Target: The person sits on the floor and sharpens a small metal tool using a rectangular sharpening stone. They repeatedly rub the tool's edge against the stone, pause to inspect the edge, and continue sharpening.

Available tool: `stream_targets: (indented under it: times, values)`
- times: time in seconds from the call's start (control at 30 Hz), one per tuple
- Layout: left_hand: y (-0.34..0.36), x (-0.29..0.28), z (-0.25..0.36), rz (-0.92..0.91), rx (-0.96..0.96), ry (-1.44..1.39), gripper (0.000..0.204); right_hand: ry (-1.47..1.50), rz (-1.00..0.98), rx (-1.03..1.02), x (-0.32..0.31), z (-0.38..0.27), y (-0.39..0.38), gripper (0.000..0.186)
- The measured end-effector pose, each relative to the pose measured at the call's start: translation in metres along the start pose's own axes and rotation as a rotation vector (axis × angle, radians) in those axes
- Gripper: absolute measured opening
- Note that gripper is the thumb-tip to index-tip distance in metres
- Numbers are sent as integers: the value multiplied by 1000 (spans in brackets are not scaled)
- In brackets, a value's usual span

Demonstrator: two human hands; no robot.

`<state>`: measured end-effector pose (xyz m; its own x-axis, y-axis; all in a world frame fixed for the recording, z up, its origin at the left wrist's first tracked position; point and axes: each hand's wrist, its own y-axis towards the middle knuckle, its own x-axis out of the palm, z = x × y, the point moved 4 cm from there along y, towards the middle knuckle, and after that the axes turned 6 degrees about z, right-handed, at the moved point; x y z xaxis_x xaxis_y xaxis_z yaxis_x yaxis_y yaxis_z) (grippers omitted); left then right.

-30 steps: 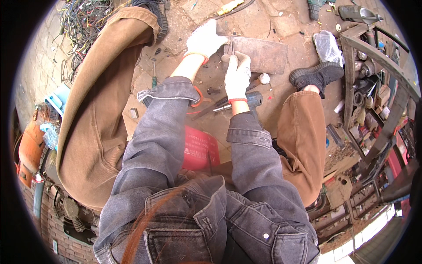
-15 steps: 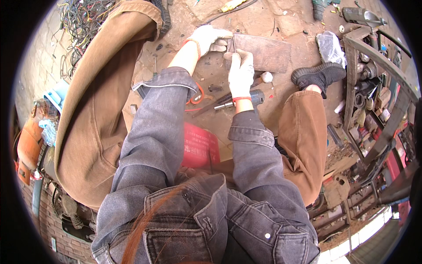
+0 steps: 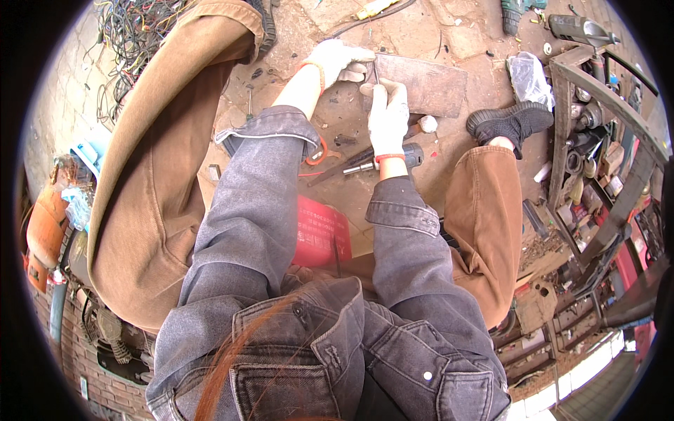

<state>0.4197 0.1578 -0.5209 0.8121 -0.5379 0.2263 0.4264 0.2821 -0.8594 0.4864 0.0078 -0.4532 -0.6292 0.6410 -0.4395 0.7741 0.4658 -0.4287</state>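
My left hand [image 3: 333, 63], in a white work glove, is at the left edge of a flat wooden board [image 3: 428, 85] on the ground. Its fingers are closed around the upper part of a thin dark piece, like a short wire or rod [image 3: 375, 70]. Also gloved in white, my right hand [image 3: 388, 116] pinches the lower end of that piece from the near side. Gloves and fingers hide much of the piece, so its exact kind does not show. Just below my right hand lies a blue-grey power tool [image 3: 408, 156] with a metal nose.
Orange-handled scissors [image 3: 319, 153] lie beside my left sleeve. A red container [image 3: 323, 235] stands between my legs. Tangled wires [image 3: 137, 35] are heaped at the far left. A metal rack [image 3: 611, 95] full of parts stands at the right, near a clear plastic bag [image 3: 528, 78].
Both hands hold nearly the same pose over the board. The whole view has shifted very slightly; nothing has been let go.
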Motion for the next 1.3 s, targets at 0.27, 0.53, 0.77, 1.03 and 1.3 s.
stream_targets:
  times: [0.27,0.53,0.77,1.03,1.3]
  values:
    - [1,0,-1,-25,8,-15,30,-90,46,14,-1,-8,0,30]
    - [-9,4,14,-34,42,278,52,-164,102,0,-1,-23,-3,32]
    - [-16,8,22,-61,30,373,50,-164,46,29,-3,-16,4,30]
    - [-26,9,27,-44,111,382,46,-93,96,-60,4,1,3,27]
    - [3,2,6,-216,148,234,41,184,19,149,8,7,-6,31]
